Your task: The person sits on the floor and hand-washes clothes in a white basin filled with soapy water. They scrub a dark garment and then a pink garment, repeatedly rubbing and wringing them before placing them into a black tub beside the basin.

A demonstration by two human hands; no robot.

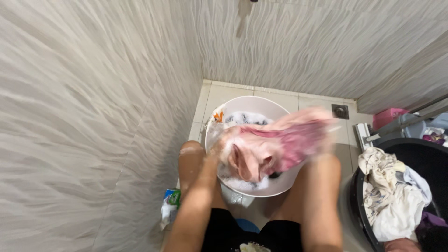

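Gripping the pink garment (275, 147) over the white basin (261, 105) with our left hand (223, 150) and right hand (322, 140), fingers blurred beyond telling, we judged suds might slosh onto the floor (219, 93) from vigorous rubbing.

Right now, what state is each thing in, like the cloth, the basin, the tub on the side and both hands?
Pink cloth: wet, stretched between both hands over the basin, blurred.
White basin: on the floor, holding suds and more laundry.
Black tub: pale clothes draped over its rim.
Left hand: soapy, grip shut on the pink cloth.
Right hand: blurred, grip shut on the pink cloth.
Floor drain: uncovered.
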